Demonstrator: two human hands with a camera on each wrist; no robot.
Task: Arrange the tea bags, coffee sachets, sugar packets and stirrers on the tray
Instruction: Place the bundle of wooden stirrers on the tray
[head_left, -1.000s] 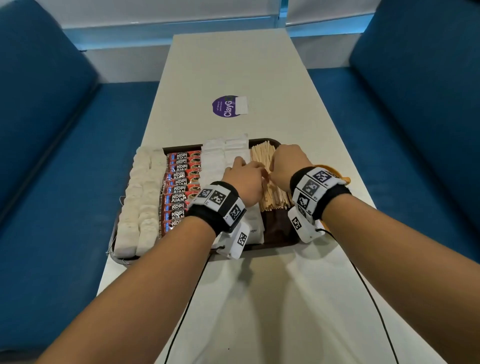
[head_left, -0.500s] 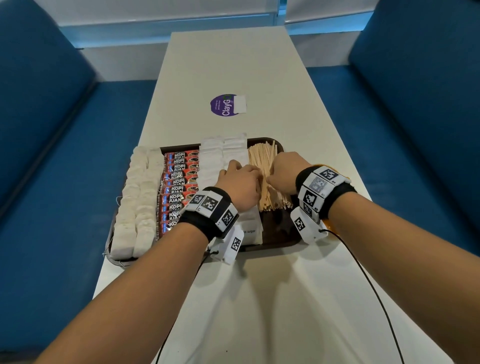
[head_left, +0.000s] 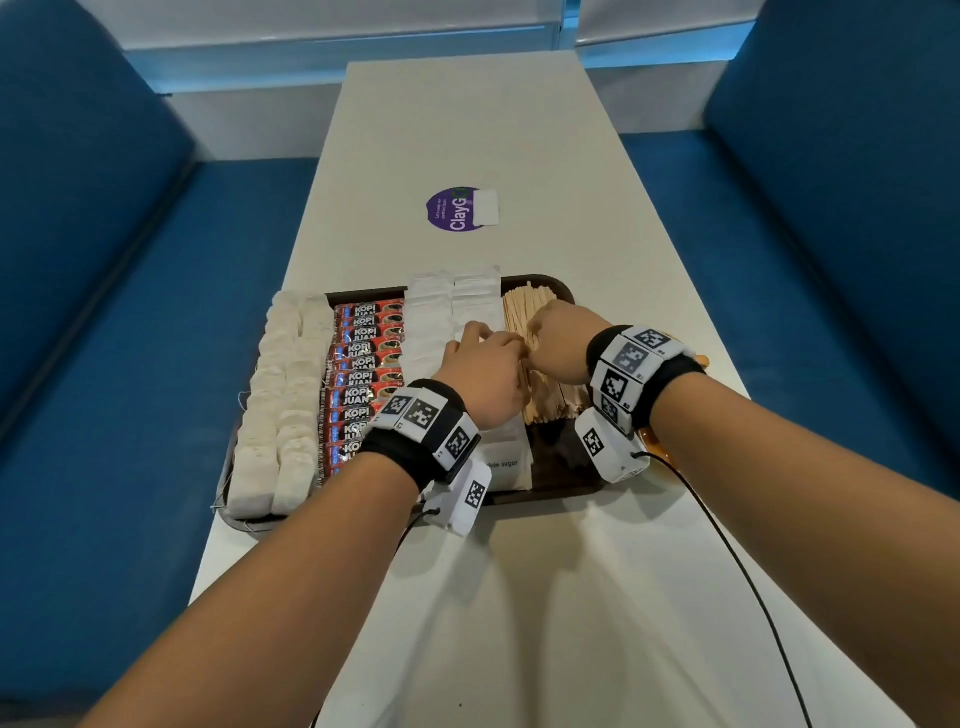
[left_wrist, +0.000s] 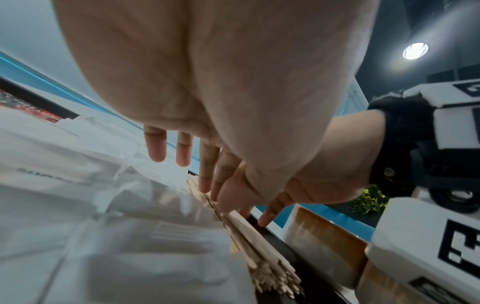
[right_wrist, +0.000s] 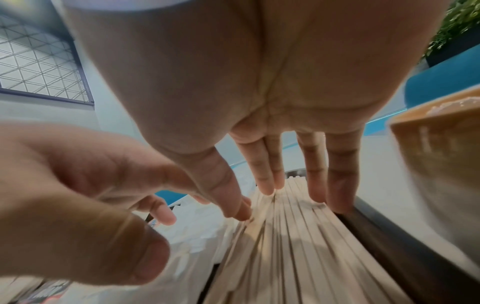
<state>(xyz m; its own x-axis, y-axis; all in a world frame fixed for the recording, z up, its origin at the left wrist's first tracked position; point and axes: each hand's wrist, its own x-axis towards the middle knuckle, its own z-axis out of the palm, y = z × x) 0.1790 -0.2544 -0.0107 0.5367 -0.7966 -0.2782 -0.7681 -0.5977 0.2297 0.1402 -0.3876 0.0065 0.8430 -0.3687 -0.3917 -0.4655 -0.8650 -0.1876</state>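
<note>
Two hands meet over the right end of the tray (head_left: 558, 486), which sits on the white worktop (head_left: 519, 597). The right hand (head_left: 563, 340) is flat on the stirrers (head_left: 524, 306), fingers (right_wrist: 270, 176) straight and slightly spread, tips pressing down on the wooden sticks (the little finger runs along the pile's right edge, by the tray rim). The left hand (head_left: 485, 371) comes in just beside it, fingers loosely extended, tips at the left edge of the same pile where it borders the sugar packets (head_left: 475, 301). Neither hand is gripping anything. Left of the sugar, a column of red coffee sachets (head_left: 366, 374), then the tea bags (head_left: 283, 395) in two white rows at the tray's left end. Beyond the tray, a purple sticker (head_left: 454, 210) on the worktop.
</note>
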